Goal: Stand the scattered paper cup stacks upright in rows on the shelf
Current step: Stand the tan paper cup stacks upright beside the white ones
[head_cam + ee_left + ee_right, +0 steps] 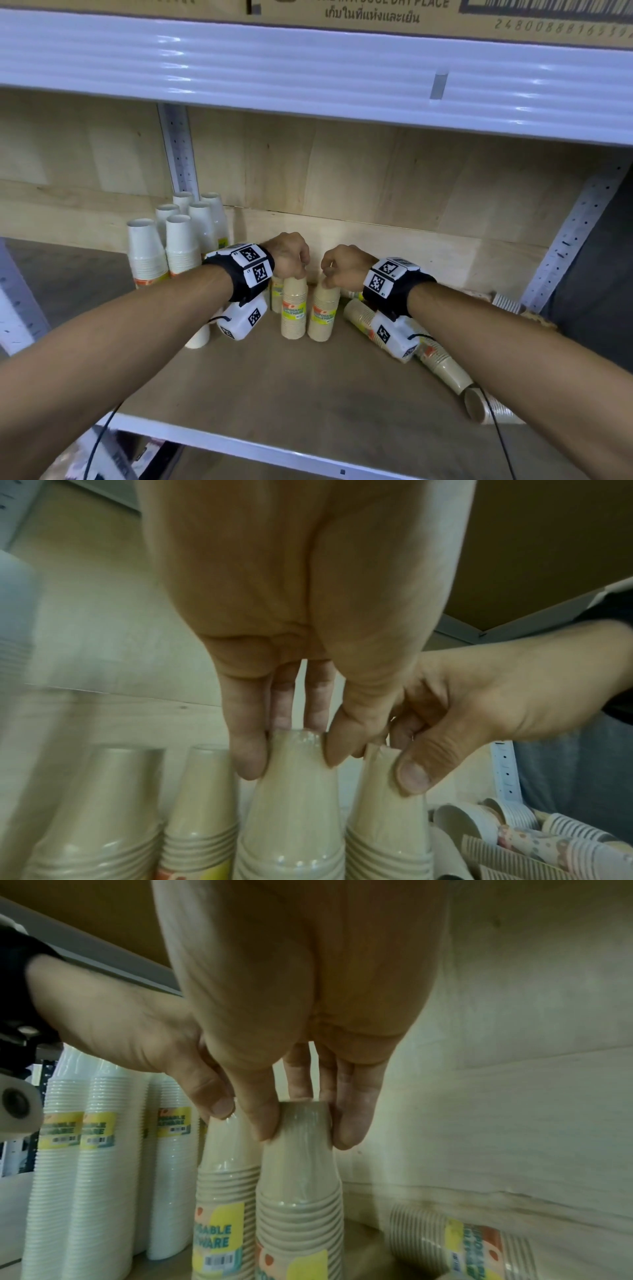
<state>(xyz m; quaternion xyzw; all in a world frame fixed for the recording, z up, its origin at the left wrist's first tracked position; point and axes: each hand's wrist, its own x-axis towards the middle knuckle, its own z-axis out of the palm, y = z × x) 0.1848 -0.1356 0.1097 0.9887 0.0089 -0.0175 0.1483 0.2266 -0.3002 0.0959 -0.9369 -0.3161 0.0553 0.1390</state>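
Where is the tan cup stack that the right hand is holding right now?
In the head view the tan cup stack stands upright mid-shelf, the right hand gripping its top, beside the stack under the left hand; toppled stacks lie to its right.

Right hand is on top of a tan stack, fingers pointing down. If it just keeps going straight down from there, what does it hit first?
The right hand already pinches the top of the upright tan cup stack, so pushing down presses that stack against the shelf board. Nothing lies between them.
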